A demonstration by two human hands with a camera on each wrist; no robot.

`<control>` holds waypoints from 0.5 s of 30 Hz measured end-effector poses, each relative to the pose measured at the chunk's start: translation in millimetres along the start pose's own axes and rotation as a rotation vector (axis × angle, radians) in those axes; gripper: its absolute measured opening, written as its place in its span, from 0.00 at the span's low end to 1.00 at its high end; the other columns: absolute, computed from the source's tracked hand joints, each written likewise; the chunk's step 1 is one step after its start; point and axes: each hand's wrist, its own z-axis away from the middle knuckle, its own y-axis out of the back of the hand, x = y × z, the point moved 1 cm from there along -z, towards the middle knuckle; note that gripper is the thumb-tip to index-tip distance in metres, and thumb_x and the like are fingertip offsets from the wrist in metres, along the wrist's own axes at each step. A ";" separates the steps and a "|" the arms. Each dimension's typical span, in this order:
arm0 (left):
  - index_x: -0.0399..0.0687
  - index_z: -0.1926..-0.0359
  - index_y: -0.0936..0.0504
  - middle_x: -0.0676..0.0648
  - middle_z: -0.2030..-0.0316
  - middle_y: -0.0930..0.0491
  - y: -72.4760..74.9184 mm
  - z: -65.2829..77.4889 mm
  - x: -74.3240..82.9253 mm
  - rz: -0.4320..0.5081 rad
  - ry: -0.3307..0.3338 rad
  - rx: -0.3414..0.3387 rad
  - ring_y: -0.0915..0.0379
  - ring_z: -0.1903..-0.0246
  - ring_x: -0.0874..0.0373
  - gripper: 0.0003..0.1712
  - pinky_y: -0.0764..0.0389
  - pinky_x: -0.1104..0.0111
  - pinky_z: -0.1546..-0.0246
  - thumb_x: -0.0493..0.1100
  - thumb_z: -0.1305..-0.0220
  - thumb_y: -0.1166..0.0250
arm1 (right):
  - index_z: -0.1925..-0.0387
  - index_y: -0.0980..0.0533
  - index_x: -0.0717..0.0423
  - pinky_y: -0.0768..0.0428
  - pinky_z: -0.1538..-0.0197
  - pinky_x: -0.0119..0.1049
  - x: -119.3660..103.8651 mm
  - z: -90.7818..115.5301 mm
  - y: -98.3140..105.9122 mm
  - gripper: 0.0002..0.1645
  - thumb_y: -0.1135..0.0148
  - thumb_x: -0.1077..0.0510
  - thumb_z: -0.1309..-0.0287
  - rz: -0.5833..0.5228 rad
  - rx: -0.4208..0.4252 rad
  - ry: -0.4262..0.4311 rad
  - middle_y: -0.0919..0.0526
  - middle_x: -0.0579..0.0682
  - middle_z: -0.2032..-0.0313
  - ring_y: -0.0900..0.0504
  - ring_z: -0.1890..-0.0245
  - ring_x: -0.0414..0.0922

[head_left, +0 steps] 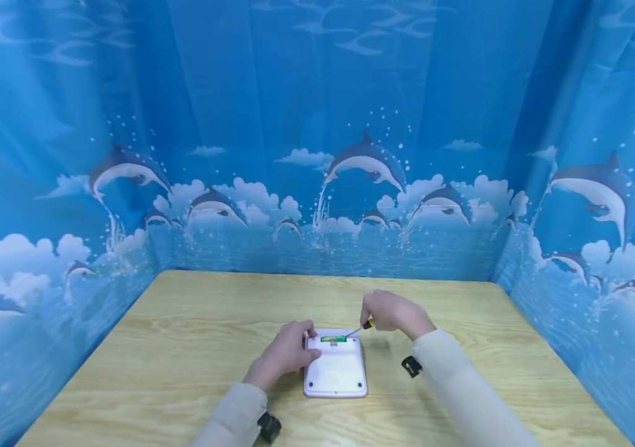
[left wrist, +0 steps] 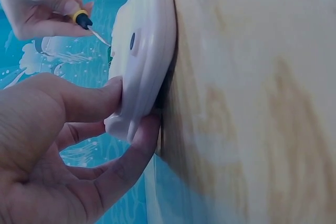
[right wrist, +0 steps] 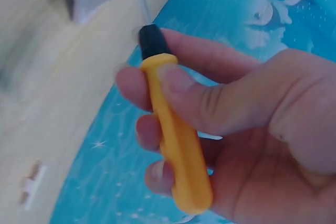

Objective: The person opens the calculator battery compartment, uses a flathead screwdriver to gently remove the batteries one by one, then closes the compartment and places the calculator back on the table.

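Note:
A white calculator with a pinkish edge lies back side up on the wooden table, small dark feet at its corners. A green battery sits in the uncovered slot near its far edge. My left hand grips the left side of the calculator; in the left wrist view the thumb is on its back and a finger under its edge. A screwdriver with a yellow handle and black collar is held in my right hand. Its metal shaft slants down to the battery's right end.
A small white piece lies on the table in the right wrist view. Blue curtains printed with dolphins stand along the back and sides of the table. Black straps are on both wrists.

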 end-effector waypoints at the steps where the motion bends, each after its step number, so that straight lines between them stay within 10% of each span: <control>1: 0.49 0.53 0.19 0.48 0.63 0.24 0.2 0.0 0.1 0.003 0.001 0.000 0.27 0.68 0.56 0.14 0.23 0.66 0.70 0.41 0.38 0.25 | 0.53 0.12 0.54 0.17 0.38 0.51 3.7 -0.1 -1.9 0.28 0.45 0.82 0.41 -0.016 0.003 0.012 0.10 0.51 0.51 0.16 0.41 0.55; 9: 0.49 0.53 0.19 0.48 0.63 0.24 0.3 -1.2 -0.9 -0.005 -0.002 0.000 0.27 0.67 0.56 0.15 0.23 0.66 0.69 0.41 0.38 0.25 | 0.50 0.13 0.57 0.23 0.66 0.32 23.7 0.3 -13.1 0.25 0.40 0.79 0.43 -0.119 0.020 0.062 0.09 0.53 0.54 0.21 0.74 0.41; 15: 0.50 0.52 0.19 0.48 0.62 0.24 0.1 -1.8 -0.9 -0.009 0.002 -0.001 0.28 0.66 0.55 0.16 0.23 0.65 0.68 0.42 0.39 0.25 | 0.50 0.13 0.57 0.27 0.67 0.31 30.6 1.0 -16.4 0.22 0.38 0.77 0.41 -0.148 0.029 0.093 0.08 0.51 0.56 0.23 0.73 0.39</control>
